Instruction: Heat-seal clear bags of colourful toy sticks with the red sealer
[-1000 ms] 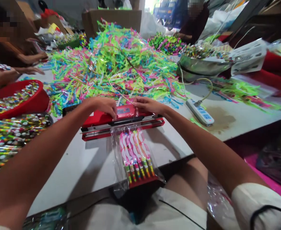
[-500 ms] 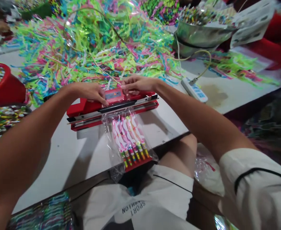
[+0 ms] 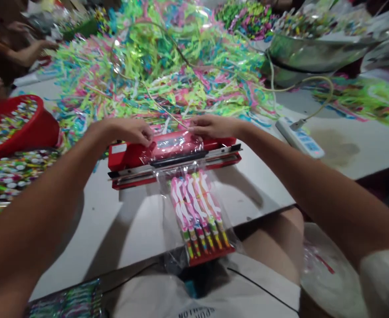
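Note:
A red impulse heat sealer point(image 3: 124, 154) lies across the front of the white table. Over its sealing bar is draped a clear plastic bag point(image 3: 227, 216), the lower end hanging past the table edge toward my lap. Inside it, several pink-and-white ribboned sticks with striped, colourful ends point(image 3: 196, 207) lie side by side. My left hand point(image 3: 133, 132) is closed, pinching the left side of the bag's upper end behind the bar. Opposite it, my right hand point(image 3: 214, 127) is closed on the right side of that end, thumb and fingers together.
Behind the sealer spreads a heap of neon plastic ribbons point(image 3: 168, 66) with a cable across it. A power strip point(image 3: 299, 138) is at the right, near a metal bowl point(image 3: 314, 53). A red basket point(image 3: 45, 121) of small sticks stands left. Another person's hand point(image 3: 35, 51) shows far left.
My left hand's fingers have curled in at the sealer's top, and clear film now lies over its panel, where orange lights showed before. The whole view has shifted, moving everything rightward.

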Demonstrator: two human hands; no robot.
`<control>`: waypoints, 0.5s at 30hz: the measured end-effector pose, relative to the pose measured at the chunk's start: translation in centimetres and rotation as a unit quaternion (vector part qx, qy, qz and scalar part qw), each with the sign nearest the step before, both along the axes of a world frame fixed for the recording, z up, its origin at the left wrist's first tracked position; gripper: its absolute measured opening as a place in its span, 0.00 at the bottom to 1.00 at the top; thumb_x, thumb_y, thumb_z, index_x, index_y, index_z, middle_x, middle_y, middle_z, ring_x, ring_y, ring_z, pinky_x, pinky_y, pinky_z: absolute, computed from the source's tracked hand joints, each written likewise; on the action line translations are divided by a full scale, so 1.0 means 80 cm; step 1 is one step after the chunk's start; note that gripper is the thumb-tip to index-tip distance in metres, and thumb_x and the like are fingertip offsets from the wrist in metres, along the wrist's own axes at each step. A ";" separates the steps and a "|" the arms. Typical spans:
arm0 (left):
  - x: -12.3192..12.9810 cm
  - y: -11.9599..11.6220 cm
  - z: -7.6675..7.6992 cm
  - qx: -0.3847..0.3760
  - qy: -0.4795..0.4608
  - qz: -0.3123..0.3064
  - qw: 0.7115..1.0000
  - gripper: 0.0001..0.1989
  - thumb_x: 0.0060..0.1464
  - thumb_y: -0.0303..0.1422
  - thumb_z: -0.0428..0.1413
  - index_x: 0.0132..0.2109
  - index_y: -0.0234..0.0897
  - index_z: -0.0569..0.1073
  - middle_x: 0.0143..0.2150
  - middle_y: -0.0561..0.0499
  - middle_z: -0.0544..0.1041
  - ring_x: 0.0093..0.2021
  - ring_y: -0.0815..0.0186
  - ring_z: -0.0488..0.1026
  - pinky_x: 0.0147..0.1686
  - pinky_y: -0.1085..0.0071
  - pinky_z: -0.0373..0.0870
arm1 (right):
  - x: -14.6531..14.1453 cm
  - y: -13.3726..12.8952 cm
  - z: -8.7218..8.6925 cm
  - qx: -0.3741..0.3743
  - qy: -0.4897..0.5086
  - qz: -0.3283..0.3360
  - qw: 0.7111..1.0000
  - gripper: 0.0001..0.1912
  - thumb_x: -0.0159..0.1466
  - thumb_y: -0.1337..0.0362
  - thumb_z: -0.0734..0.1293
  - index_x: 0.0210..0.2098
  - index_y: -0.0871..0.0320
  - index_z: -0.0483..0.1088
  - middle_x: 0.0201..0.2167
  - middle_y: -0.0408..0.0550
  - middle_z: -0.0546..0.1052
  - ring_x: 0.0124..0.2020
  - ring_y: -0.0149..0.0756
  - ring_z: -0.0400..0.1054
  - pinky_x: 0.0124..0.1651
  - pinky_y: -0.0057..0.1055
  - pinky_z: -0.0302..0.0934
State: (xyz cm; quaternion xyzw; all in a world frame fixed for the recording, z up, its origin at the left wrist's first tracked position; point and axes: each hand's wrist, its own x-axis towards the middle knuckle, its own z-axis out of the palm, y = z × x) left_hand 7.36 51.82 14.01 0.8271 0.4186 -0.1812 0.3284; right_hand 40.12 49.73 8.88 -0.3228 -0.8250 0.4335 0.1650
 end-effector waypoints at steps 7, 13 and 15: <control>-0.006 -0.036 -0.001 -0.049 -0.039 0.038 0.997 0.19 0.53 0.50 0.67 0.39 0.38 0.86 0.29 0.49 0.78 0.29 0.64 0.67 0.30 0.67 0.59 | 0.001 -0.010 0.004 -0.110 -0.012 0.012 0.994 0.29 0.77 0.39 0.63 0.35 0.58 0.75 0.28 0.47 0.76 0.20 0.28 0.58 0.23 0.32 0.53; -0.038 -0.040 0.003 -0.053 -0.060 0.026 0.996 0.19 0.56 0.51 0.67 0.39 0.39 0.87 0.28 0.52 0.78 0.27 0.67 0.65 0.29 0.70 0.58 | 0.006 -0.010 0.018 -0.168 -0.064 0.049 0.983 0.24 0.70 0.42 0.74 0.37 0.57 0.76 0.25 0.43 0.74 0.22 0.29 0.63 0.22 0.29 0.53; -0.052 -0.048 0.004 -0.039 -0.093 0.045 0.994 0.20 0.59 0.53 0.65 0.38 0.39 0.86 0.27 0.52 0.75 0.26 0.68 0.64 0.27 0.70 0.57 | 0.007 -0.012 0.017 -0.171 -0.059 0.037 0.983 0.25 0.70 0.40 0.73 0.36 0.57 0.75 0.23 0.41 0.71 0.21 0.29 0.62 0.21 0.29 0.52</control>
